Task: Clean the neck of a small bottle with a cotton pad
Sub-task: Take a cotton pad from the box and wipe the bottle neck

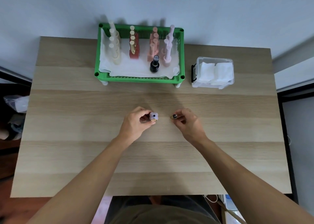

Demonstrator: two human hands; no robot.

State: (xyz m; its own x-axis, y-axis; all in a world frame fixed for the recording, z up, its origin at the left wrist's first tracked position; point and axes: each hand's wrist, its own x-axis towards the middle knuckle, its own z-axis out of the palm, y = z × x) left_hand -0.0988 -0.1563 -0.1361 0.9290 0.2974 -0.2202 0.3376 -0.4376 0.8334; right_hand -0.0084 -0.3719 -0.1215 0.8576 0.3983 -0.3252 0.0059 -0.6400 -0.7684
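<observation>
Lilac, flower-shaped small bottle (153, 116) sits low over the middle of the pale wooden table (85, 155), pinched in the fingers of the left hand (136, 123), its dark open mouth facing up at the camera. The right hand (185, 120) is curled around the bottle's cap (174, 116), a small gold-rimmed piece held just beside the bottle and apart from it, so the neck is already exposed.

By my reading, the uncapping step is done and wiping has not begun: no pad is in either hand. White square cotton pads (215, 72) lie in the clear plastic box (197, 60) at the far right of the table, well apart from both hands, next to the green plastic basket (141, 79) of other polish bottles.

The next move likely calls for the right hand to put the cap down, reach to the box and take one pad while the left keeps the bottle upright.
</observation>
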